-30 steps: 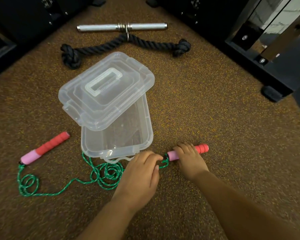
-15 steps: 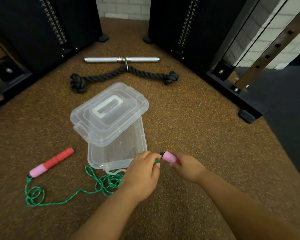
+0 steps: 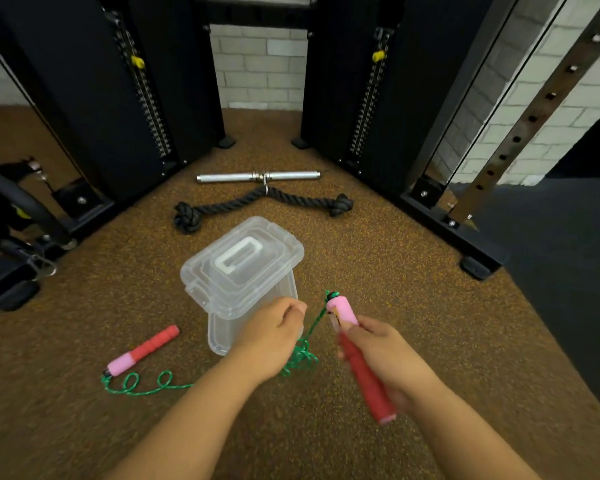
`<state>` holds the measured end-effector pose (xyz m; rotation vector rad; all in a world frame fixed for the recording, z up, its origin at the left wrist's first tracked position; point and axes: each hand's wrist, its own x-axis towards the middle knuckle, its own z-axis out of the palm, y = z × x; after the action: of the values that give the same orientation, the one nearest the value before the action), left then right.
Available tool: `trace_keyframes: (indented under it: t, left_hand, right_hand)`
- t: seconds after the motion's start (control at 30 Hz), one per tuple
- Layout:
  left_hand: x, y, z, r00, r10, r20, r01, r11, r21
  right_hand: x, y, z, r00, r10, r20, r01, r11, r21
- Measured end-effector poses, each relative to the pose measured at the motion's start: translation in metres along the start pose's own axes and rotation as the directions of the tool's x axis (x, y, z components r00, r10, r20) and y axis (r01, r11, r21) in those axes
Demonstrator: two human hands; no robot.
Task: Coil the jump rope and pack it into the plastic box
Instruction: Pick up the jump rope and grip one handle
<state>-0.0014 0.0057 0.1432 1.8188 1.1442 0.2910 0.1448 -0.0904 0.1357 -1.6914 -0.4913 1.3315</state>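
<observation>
My right hand (image 3: 388, 355) grips one pink-and-red jump rope handle (image 3: 357, 358) lifted off the floor, pink end pointing up and away. The green rope (image 3: 305, 355) runs from that end down toward my left hand (image 3: 269, 336), whose fingers are curled near the cord; I cannot tell whether they pinch it. A tangle of rope hangs below the left hand. The second handle (image 3: 142, 350) lies on the floor at left, with rope loops trailing from it. The clear plastic box (image 3: 219, 332) stands just beyond my left hand, its lid (image 3: 243, 263) resting askew on top.
A chrome bar (image 3: 257, 176) and a black knotted rope attachment (image 3: 260, 202) lie on the brown speckled floor behind the box. Black cable machine columns (image 3: 118, 98) stand left and right, with a frame foot (image 3: 475, 266) at the right.
My right hand has lifted its handle off the floor and tipped it upright. Both hands rose, pulling the rope coil off the floor. The camera view tilted up.
</observation>
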Motion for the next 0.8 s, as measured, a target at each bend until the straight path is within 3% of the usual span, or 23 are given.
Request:
trace_keyframes:
  t: [0.03, 0.1, 0.17, 0.2, 0.33, 0.47, 0.67, 0.8]
  left_hand:
    - [-0.001, -0.001, -0.001, 0.994, -0.098, 0.05, 0.102, 0.989, -0.106]
    - [-0.001, 0.0, -0.006, 0.943, -0.252, 0.216, 0.304, 0.917, -0.259]
    - [-0.001, 0.0, -0.014, 0.9, -0.297, 0.319, 0.408, 0.833, -0.374]
    - [-0.001, -0.001, -0.019, 0.891, -0.297, 0.343, 0.427, 0.801, -0.418]
    - [-0.001, -0.009, -0.035, 0.84, -0.242, 0.485, 0.497, 0.701, -0.512]
    - [-0.003, -0.003, -0.038, 0.773, -0.132, 0.621, 0.586, 0.525, -0.617]
    - [0.0, 0.007, -0.041, 0.743, 0.072, 0.666, 0.625, 0.282, -0.728]
    - [0.004, 0.004, -0.044, 0.76, 0.111, 0.641, 0.593, 0.287, -0.752]
  right_hand:
    - [-0.008, -0.004, 0.007, 0.992, 0.091, 0.084, -0.108, 0.969, 0.222]
    - [-0.021, -0.014, 0.016, 0.939, 0.191, 0.286, -0.322, 0.779, 0.538]
    - [-0.026, -0.024, 0.018, 0.893, 0.17, 0.417, -0.429, 0.605, 0.671]
    - [-0.028, -0.028, 0.02, 0.882, 0.153, 0.446, -0.447, 0.571, 0.688]
    - [-0.04, -0.039, 0.026, 0.885, 0.103, 0.453, -0.385, 0.709, 0.591]
    - [-0.051, -0.046, 0.03, 0.87, -0.026, 0.493, -0.231, 0.86, 0.454]
    - [-0.051, -0.034, 0.024, 0.717, -0.06, 0.694, -0.163, 0.954, 0.25]
    - [-0.046, -0.028, 0.021, 0.678, -0.035, 0.734, -0.144, 0.973, 0.179]
